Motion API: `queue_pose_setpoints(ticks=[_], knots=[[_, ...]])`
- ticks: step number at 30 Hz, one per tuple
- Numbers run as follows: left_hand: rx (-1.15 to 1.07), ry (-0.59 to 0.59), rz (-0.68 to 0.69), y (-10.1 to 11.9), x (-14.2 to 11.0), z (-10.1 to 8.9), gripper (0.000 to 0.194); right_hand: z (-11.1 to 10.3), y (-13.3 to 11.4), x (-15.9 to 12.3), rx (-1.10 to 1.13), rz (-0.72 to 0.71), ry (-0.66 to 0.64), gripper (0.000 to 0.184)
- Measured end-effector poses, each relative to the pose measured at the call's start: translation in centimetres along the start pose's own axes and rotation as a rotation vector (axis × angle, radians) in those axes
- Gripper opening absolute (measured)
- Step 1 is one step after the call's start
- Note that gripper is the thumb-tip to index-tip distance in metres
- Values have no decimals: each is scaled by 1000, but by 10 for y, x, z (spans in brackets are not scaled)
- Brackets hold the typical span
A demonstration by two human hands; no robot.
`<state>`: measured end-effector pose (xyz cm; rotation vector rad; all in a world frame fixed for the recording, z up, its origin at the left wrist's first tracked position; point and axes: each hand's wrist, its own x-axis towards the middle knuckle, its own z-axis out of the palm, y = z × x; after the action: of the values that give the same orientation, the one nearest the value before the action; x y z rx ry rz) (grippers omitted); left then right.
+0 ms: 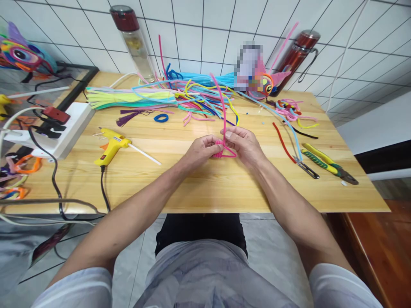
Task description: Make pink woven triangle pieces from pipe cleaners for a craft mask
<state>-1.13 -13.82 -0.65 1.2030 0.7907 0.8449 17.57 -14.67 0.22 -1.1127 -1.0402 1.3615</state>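
A pink pipe cleaner (222,105) rises between my hands above the middle of the table, its lower part wound into a tight coil with a loop sticking out to the right. My left hand (204,149) is closed on the coiled part, thumb pressed over it. With thumb and fingers together, my right hand (242,143) pinches the upright length just above the coil. The fingers cover part of the coil.
Bundled pipe cleaners (135,96) lie along the back. At left are a yellow glue gun (112,145) and a white power strip (69,130); at right, pliers (330,164) and small snips (308,169). Two bottles, one a red flask (297,53), stand by the wall.
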Motion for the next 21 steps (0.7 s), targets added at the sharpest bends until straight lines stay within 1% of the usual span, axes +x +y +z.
queue_pose_setpoints(ticks=[3, 9, 21], knots=[[9, 4, -12, 0, 0, 0, 17, 1, -2, 0, -34, -37, 19, 41], [13, 28, -20, 0, 0, 1, 18, 1, -1, -2, -95, -106, 15, 31], [13, 25, -13, 0, 0, 1, 19, 2, -2, -5, -164, -176, 37, 32]])
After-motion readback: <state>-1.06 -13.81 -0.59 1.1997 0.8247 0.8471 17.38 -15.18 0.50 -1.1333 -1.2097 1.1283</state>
